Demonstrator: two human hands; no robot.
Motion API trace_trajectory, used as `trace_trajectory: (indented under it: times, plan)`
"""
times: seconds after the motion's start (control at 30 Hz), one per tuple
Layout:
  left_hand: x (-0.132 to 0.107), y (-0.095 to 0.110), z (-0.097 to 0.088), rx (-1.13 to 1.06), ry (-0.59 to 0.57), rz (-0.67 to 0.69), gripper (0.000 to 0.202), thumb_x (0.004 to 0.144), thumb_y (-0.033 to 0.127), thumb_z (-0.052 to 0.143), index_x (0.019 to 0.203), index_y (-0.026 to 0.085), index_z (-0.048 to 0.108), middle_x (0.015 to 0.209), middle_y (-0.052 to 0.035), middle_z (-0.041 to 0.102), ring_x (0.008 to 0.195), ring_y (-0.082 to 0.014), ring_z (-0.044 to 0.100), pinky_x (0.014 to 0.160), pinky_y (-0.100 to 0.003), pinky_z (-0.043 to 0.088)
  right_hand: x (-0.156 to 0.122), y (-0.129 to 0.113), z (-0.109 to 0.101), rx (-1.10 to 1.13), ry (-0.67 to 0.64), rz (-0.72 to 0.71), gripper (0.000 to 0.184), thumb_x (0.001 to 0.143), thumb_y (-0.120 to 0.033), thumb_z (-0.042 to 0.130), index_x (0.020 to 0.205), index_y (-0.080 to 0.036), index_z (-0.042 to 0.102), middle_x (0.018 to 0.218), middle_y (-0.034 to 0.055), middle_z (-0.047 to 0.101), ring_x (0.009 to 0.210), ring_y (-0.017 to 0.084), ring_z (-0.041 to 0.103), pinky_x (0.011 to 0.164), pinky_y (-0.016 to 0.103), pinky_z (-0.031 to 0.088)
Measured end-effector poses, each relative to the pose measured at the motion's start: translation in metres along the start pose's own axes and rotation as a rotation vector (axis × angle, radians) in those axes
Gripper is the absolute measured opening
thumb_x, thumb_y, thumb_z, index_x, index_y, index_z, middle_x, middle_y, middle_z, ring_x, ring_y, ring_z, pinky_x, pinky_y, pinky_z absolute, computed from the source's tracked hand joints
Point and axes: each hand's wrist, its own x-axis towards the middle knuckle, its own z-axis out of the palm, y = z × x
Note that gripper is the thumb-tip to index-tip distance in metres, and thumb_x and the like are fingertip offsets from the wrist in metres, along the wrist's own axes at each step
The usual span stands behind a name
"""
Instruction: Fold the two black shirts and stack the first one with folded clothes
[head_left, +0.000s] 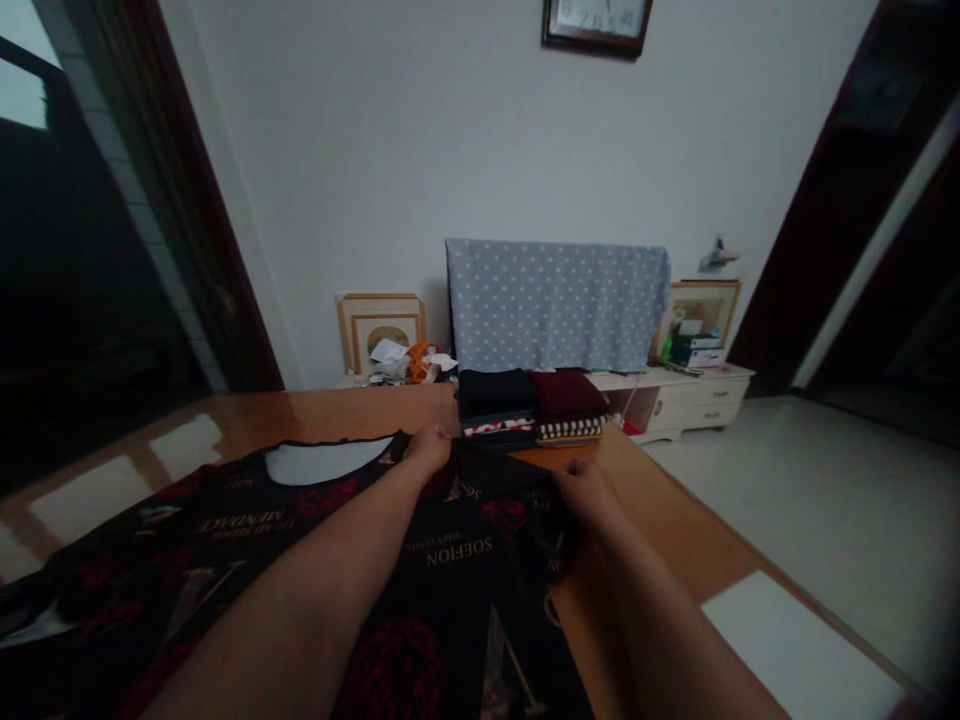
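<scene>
One black printed garment (457, 580), dark red flowers and pale lettering, lies spread on the brown worktop (660, 535), neckline towards the far side, near end running out of frame. Two bare hands on it: left hand (429, 450) pinched on the cloth just right of the neckline, right hand (589, 490) pinched on the upper edge near the sleeve; each grip looks clamped on fabric, fingertips partly hidden. Cloth between them runs fairly straight. Risks, as I judge: uneven pull between the hands could skew the shoulder line; a loose pinch could let the thin edge slip and bunch. Left hand sits close to a dark-topped stack (495, 393) of folded clothes, maroon-topped stack (568, 393) beside it; a forward sweep might nudge or topple either. Pale patch (802, 645) at right: sheet or reflection, cannot tell. Beyond: polka-dot cloth (555, 305), white cabinet (705, 400), wall clock (596, 18) overhead.
</scene>
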Motion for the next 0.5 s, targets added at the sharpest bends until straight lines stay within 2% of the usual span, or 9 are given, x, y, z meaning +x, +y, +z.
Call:
trace_trajectory:
  times: [0.17, 0.27, 0.4, 0.5]
  plan:
    - [-0.013, 0.001, -0.005, -0.016, 0.021, 0.07, 0.014, 0.083, 0.022, 0.054, 0.093, 0.021, 0.064, 0.081, -0.0023, 0.069, 0.073, -0.0169, 0.061, 0.062, -0.025, 0.039, -0.001, 0.002, -0.002, -0.005, -0.009, -0.034, 0.028, 0.081, -0.046, 0.057, 0.083, -0.019, 0.063, 0.077, 0.0061, 0.068, 0.065, 0.017, 0.06, 0.052, 0.024, 0.032]
    - [-0.029, 0.002, -0.007, -0.022, -0.031, 0.182, 0.016, 0.084, 0.022, 0.053, 0.092, 0.022, 0.067, 0.087, -0.0019, 0.07, 0.08, -0.0169, 0.063, 0.07, -0.026, 0.043, -0.002, 0.003, -0.009, -0.05, -0.063, -0.015, 0.037, 0.077, -0.056, 0.061, 0.081, -0.019, 0.064, 0.074, 0.0069, 0.068, 0.063, 0.018, 0.06, 0.051, 0.026, 0.032]
    - [-0.052, 0.002, -0.004, 0.005, -0.127, 0.369, 0.021, 0.082, 0.027, 0.06, 0.1, 0.026, 0.072, 0.11, -0.0021, 0.069, 0.103, -0.0206, 0.06, 0.09, -0.03, 0.043, -0.004, 0.002, -0.018, -0.051, -0.138, -0.007, 0.025, 0.076, -0.044, 0.065, 0.072, -0.02, 0.063, 0.064, 0.0049, 0.064, 0.058, 0.016, 0.057, 0.05, 0.026, 0.031]
    - [-0.063, 0.001, -0.001, 0.129, -0.129, 0.474, 0.03, 0.086, 0.039, 0.058, 0.112, 0.029, 0.07, 0.12, -0.005, 0.064, 0.112, -0.0275, 0.056, 0.096, -0.04, 0.041, -0.014, -0.011, -0.025, 0.127, -0.037, -0.008, 0.02, 0.076, -0.039, 0.063, 0.072, -0.02, 0.06, 0.063, 0.0021, 0.061, 0.057, 0.014, 0.054, 0.049, 0.025, 0.031]
